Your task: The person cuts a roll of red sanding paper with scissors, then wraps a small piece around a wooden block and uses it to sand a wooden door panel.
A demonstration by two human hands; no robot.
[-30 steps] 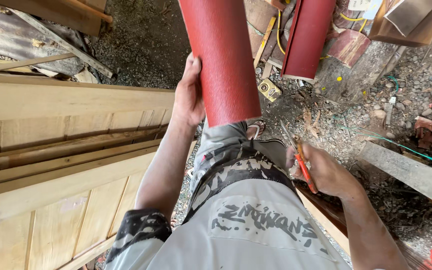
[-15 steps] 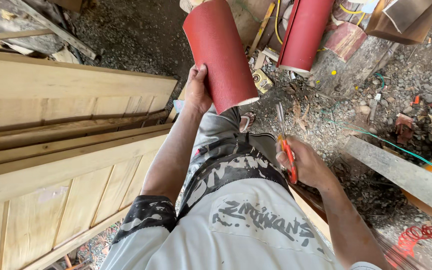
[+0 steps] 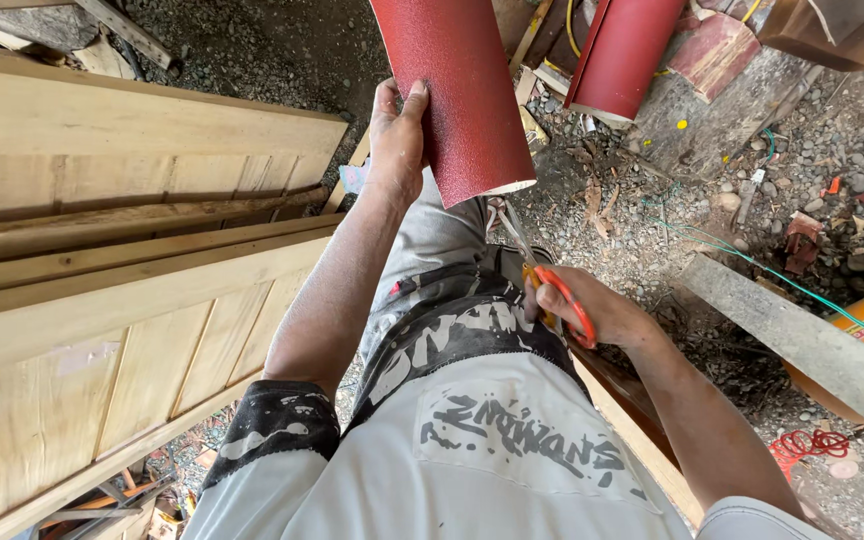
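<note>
Sandpaper [image 3: 462, 90] pinched by left hand [image 3: 397, 135] fingers along its edge.

To my left I see pale wooden door panels [image 3: 122, 290] lying flat. Ahead, a second red sandpaper roll [image 3: 624, 50] leans by a log [image 3: 712, 110]. A grey plank [image 3: 802, 345] crosses the gravel ground [image 3: 832, 160] beside a green cord [image 3: 752, 262].

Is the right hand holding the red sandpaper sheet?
No, the right hand holds orange-handled scissors; the left hand grips the sandpaper sheet.
</note>
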